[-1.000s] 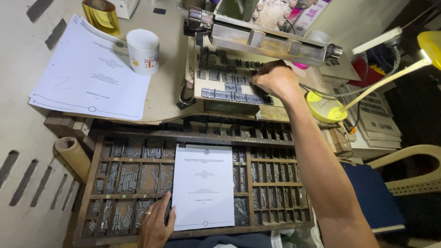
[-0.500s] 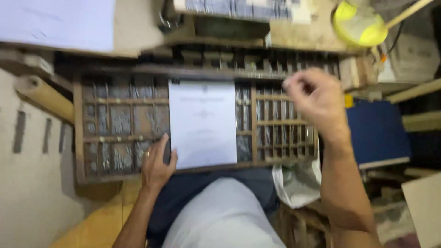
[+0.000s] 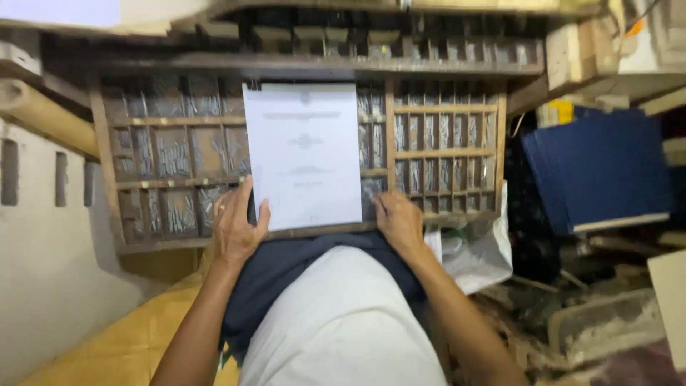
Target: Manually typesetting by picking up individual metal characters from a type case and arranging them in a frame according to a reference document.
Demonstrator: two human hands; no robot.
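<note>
1. Nearest to me, my left hand lies flat at the lower left corner of the printed sheet, fingers spread and loose, thumb on the paper's edge; it grips nothing.
2. My right hand rests at the sheet's lower right corner, on the front rail of the wooden type case. Its fingers curl down into a compartment; I cannot tell whether they pinch anything.
3. The white sheet lies on the middle of the case, covering several compartments.
4. Left of the sheet, the larger compartments hold heaps of small grey metal type. Right of it, the narrower compartments hold fewer pieces, some too blurred to read.
5. Just right of the case, a white plastic bag hangs open, something pale inside.
6. Farther right, a stack of blue boards leans well apart.
7. Beyond the case, a second compartment tray sits in shadow.
</note>
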